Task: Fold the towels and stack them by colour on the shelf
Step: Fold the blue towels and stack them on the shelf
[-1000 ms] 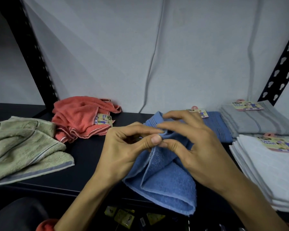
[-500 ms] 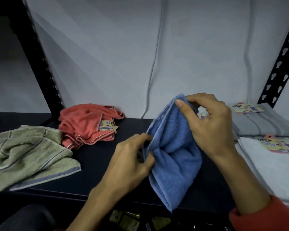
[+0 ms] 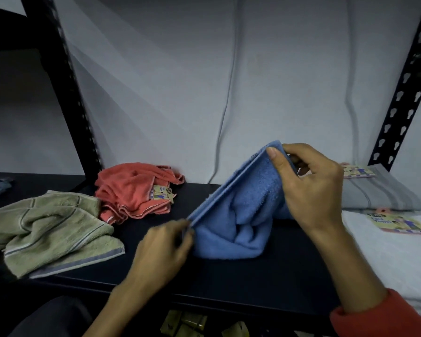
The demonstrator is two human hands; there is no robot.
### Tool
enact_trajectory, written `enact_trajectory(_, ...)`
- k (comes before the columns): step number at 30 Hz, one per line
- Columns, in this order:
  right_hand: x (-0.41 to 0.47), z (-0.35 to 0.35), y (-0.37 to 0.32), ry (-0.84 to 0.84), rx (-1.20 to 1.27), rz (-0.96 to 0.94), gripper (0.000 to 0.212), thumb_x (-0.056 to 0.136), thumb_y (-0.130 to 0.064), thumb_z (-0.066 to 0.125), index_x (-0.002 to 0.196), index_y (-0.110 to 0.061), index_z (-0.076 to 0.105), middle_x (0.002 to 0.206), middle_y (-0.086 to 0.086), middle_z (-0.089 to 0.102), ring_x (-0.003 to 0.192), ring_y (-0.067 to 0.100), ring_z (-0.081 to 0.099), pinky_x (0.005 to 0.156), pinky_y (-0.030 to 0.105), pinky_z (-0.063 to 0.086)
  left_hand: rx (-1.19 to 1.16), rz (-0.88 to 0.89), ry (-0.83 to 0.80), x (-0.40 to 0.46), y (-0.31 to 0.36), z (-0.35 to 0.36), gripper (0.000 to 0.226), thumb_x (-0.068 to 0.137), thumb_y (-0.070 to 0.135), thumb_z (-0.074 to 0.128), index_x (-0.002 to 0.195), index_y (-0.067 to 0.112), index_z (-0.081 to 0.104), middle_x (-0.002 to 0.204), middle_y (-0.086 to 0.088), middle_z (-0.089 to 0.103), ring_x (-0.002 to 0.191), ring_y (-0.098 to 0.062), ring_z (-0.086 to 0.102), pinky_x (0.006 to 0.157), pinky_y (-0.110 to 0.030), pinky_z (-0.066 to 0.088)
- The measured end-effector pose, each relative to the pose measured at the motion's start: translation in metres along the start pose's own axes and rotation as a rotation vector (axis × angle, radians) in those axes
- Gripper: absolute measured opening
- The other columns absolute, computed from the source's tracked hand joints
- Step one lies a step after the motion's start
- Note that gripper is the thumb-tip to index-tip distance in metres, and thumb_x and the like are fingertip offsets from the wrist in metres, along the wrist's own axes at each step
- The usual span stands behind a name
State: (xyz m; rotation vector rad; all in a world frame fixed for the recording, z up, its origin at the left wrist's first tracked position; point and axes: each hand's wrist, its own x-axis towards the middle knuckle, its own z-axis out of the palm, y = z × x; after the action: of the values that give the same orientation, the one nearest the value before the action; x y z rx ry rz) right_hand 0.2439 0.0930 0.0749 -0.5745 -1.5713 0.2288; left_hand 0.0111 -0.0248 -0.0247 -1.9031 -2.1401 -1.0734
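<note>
Blue towel stretched above the shelf's front edge: my left hand pinches its lower corner, my right hand its upper.

White towel stack cropped at 3 o'clock; grey towel partly behind right hand; label print illegible.

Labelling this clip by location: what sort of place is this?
Probably a storeroom or shop stockroom: a black metal shelf with slotted uprights, and folded grey towel and white towels carrying retail tags.
</note>
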Motion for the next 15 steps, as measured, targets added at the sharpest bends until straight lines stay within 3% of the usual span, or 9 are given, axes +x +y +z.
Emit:
enact_trajectory(2,0.0,0.0,-0.004,-0.028,0.048,0.03,0.015,0.094,-0.023,0.071,0.086,-0.009,0.072,0.074,0.0,0.066,0.069,0.017,0.059,0.068,0.029,0.048,-0.045,-0.042,0.117,0.02,-0.02,-0.014,0.02,0.096,0.043,0.051,0.078,0.034,0.055,0.063,0.009,0.06,0.059,-0.005,0.06,0.059,-0.033,0.05)
enact_trajectory(5,-0.001,0.0,-0.007,-0.122,0.124,0.068,0.011,0.091,-0.022,0.072,0.088,-0.012,0.074,0.075,-0.001,0.069,0.07,0.016,0.062,0.068,0.026,0.051,-0.104,0.004,0.257,0.05,-0.037,-0.043,0.016,0.101,0.027,0.056,0.088,0.03,0.065,0.076,0.017,0.069,0.072,0.005,0.064,0.067,-0.02,0.05)
enact_trajectory(7,-0.001,0.001,-0.01,-0.15,0.162,0.082,0.009,0.09,-0.023,0.073,0.088,-0.014,0.074,0.074,-0.003,0.069,0.067,0.015,0.062,0.064,0.026,0.051,-0.091,0.071,0.291,0.065,-0.043,-0.064,0.013,0.1,0.026,0.056,0.095,0.028,0.068,0.08,0.018,0.069,0.078,0.006,0.063,0.071,-0.01,0.045)
enact_trajectory(11,0.003,-0.003,-0.018,-0.1,0.218,0.078,0.004,0.088,-0.025,0.074,0.085,-0.024,0.072,0.073,-0.009,0.067,0.062,0.005,0.059,0.061,0.015,0.046,0.025,0.165,0.269,0.084,-0.052,-0.1,0.028,0.096,0.039,0.057,0.085,0.016,0.069,0.07,0.009,0.063,0.07,-0.009,0.059,0.067,-0.023,0.046)
enact_trajectory(15,0.007,-0.009,-0.024,-0.03,0.266,0.077,0.007,0.09,-0.022,0.073,0.084,-0.025,0.07,0.074,-0.005,0.067,0.06,0.003,0.056,0.061,0.014,0.045,0.083,0.25,0.309,0.095,-0.035,-0.144,0.026,0.094,0.037,0.066,0.078,0.017,0.068,0.069,0.013,0.064,0.065,0.003,0.06,0.06,-0.006,0.038)
